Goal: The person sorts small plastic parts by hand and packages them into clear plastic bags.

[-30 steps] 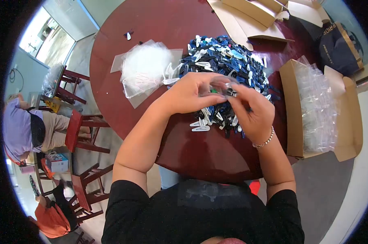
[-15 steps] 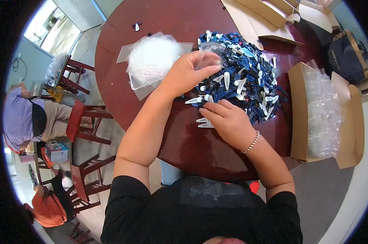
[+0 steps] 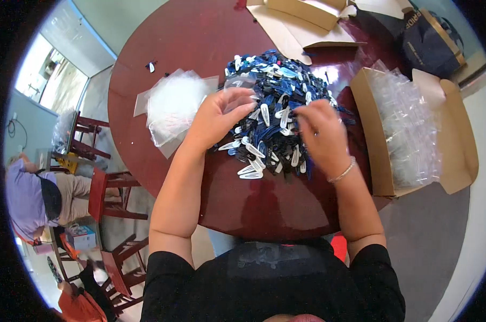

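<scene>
A large heap of hair clips, mostly dark blue and black with several white ones, lies on the round table. At the heap's left side, my left hand is closed, its thumb and fingers pinching a small clear plastic bag. Over the right part of the heap is my right hand, blurred, with curled fingers pointing left over the clips. Whether it grips a clip cannot be made out. Several white clips lie at the heap's front edge. Left of my left hand sits a stack of clear bags.
An open cardboard box at the right holds many filled clear bags. More cardboard and a dark bag are at the back. Red wooden stools and two other people, one in a purple top, are at the left.
My right hand has moved from the heap's front edge to its right part. My left hand still holds the clear bag. The whole view has shifted, with the table appearing farther left.
</scene>
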Demonstrator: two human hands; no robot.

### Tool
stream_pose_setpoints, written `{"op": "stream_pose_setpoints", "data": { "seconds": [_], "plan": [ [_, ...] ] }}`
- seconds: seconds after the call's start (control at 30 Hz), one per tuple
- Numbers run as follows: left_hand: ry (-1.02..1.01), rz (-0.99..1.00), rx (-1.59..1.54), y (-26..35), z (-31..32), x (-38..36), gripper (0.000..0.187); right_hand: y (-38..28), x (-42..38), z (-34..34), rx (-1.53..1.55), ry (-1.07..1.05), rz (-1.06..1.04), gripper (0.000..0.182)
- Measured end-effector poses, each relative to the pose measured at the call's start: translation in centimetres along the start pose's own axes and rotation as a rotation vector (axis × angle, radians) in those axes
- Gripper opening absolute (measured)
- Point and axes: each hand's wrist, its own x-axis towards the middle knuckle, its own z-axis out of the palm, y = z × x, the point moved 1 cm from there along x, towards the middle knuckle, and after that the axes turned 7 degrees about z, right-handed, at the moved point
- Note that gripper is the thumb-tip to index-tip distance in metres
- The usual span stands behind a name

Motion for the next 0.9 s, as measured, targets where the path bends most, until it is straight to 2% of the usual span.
{"op": "stream_pose_setpoints", "data": {
  "seconds": [0.1, 0.23, 0.3, 0.33, 0.37, 0.43, 0.47, 0.57, 0.7, 0.77, 0.9],
  "plan": [
    [-0.002, 0.004, -0.009, 0.0, 0.1, 0.0, 0.032, 3.1, 0.7, -3.1, 0.076, -0.031, 0.195, 0.010],
    [-0.009, -0.022, -0.003, -0.2, 0.2, 0.0, 0.032, 3.6, 0.6, -5.1, 0.108, -0.161, 0.269, 0.011],
    [-0.022, -0.020, -0.001, -0.3, 0.2, 0.0, 0.032, 3.3, 0.6, -5.0, 0.111, -0.419, 0.175, 0.011],
    [-0.026, -0.018, 0.000, -0.3, 0.2, 0.0, 0.033, 3.1, 0.3, -4.6, 0.118, -0.475, 0.190, 0.012],
    [-0.030, -0.017, 0.003, -0.4, 0.3, 0.0, 0.033, 3.0, 0.1, -4.2, 0.120, -0.470, 0.192, 0.012],
    [-0.042, -0.011, -0.022, -0.5, 0.3, 0.0, 0.033, 2.6, -0.5, -2.9, -0.043, -0.500, 0.003, 0.014],
    [-0.046, -0.010, -0.019, -0.4, 0.4, 0.0, 0.033, 2.8, -0.9, -1.9, -0.010, -0.485, -0.013, 0.017],
    [-0.047, -0.006, -0.002, -0.3, 0.5, 0.0, 0.033, 1.8, -1.2, -1.2, -0.084, -0.485, 0.092, 0.018],
    [-0.039, -0.026, -0.035, -0.2, 0.4, 0.0, 0.033, 1.4, -1.1, -1.1, -0.085, -0.486, 0.064, 0.018],
    [-0.035, -0.048, -0.038, -0.1, 0.5, -0.1, 0.033, 0.9, -1.2, -1.1, -0.051, -0.478, 0.135, 0.018],
    [-0.037, 0.004, 0.018, -0.3, 0.4, 0.0, 0.033, 0.8, -1.4, -0.6, -0.016, -0.455, 0.145, 0.018]
  ]
}}
